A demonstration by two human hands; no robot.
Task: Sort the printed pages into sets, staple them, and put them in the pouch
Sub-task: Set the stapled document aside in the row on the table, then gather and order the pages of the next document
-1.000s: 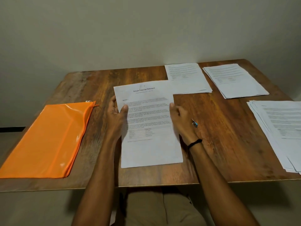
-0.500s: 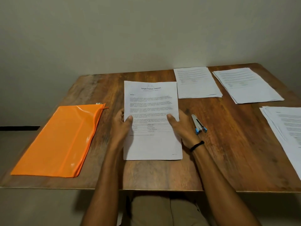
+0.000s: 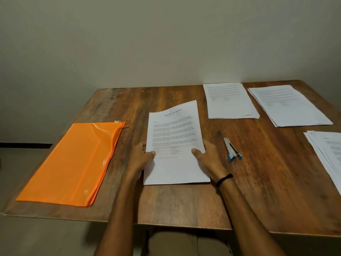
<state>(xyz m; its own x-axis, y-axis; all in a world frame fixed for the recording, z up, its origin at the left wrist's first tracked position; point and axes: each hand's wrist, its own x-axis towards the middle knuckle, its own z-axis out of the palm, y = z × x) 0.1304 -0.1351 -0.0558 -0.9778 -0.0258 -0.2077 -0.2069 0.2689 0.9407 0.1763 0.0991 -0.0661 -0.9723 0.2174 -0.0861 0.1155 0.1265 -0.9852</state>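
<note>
A set of printed pages point(image 3: 175, 137) stands tilted up from the wooden table point(image 3: 184, 204) in front of me, its bottom edge on the wood. My left hand point(image 3: 141, 157) grips its left edge with the thumb on the front. My right hand point(image 3: 207, 157) grips the right edge the same way. An orange zip pouch point(image 3: 73, 161) lies flat at the left. A small blue and silver stapler point(image 3: 232, 149) lies just right of my right hand, untouched.
Two piles of printed pages lie at the back right, one point(image 3: 229, 100) nearer the middle and one point(image 3: 287, 105) further right. A third pile point(image 3: 328, 154) runs off the right edge. A plain wall rises behind the table.
The set has been lifted from flat on the table and squared up, and both hands have slid down its sides. My view has shifted left, uncovering the stapler.
</note>
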